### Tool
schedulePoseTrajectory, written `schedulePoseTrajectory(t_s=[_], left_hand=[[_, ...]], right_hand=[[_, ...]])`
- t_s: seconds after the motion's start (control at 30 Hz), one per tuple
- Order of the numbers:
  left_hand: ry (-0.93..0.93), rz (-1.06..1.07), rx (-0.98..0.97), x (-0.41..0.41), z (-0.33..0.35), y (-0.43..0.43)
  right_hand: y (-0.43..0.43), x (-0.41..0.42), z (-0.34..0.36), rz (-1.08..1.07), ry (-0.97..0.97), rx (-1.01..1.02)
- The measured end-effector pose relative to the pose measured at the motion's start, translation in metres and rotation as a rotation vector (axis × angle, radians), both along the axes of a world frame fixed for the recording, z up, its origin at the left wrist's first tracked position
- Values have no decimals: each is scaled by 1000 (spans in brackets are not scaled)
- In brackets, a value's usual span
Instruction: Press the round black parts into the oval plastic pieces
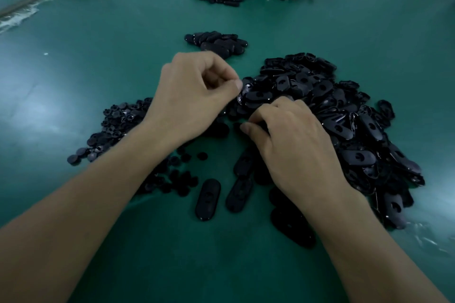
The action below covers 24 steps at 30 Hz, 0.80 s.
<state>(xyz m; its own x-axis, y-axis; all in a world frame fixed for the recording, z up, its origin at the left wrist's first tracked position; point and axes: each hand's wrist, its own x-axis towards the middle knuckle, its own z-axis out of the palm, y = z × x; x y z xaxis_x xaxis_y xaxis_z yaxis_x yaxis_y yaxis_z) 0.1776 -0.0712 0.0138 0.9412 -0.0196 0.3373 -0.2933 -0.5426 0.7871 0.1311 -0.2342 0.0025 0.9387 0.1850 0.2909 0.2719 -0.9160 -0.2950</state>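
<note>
Both hands are working at the edge of the heap of oval plastic pieces. The left hand is curled, thumb against forefinger, though I can't tell if a part is pinched there. The right hand claws down into the ovals, its catch hidden. The round black parts are piled on the left, probably to keep them within easy reach. Two loose ovals wait in front on the green table.

No legible text or labels anywhere
</note>
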Motion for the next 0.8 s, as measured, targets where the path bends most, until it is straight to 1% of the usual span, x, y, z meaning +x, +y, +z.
schedulePoseTrajectory(t_s=[0.07,0.1,0.17,0.23,0.37,0.47,0.57,0.63,0.8], left_hand=[[-25,-16,43,-7,-2,-1],[-39,-34,60,-9,-3,-1],[-49,-81,54,-12,-1,-1],[-21,-145,12,-13,1,-1],[34,-277,-74,-13,0,-2],[83,-286,-164,-12,-2,-2],[125,-232,-270,-9,-5,-2],[142,-205,-323,-8,-5,-1],[143,-228,-330,-9,-4,-2]], right_hand=[[0,1,0,-7,-40,24],[0,2,0,-8,-48,82],[-3,1,1,-6,-59,277],[-4,0,4,2,-84,450],[-7,-1,8,24,-102,659],[-9,1,6,26,-56,754],[-10,1,4,20,3,844],[-10,1,4,25,25,865],[-11,0,6,25,34,937]])
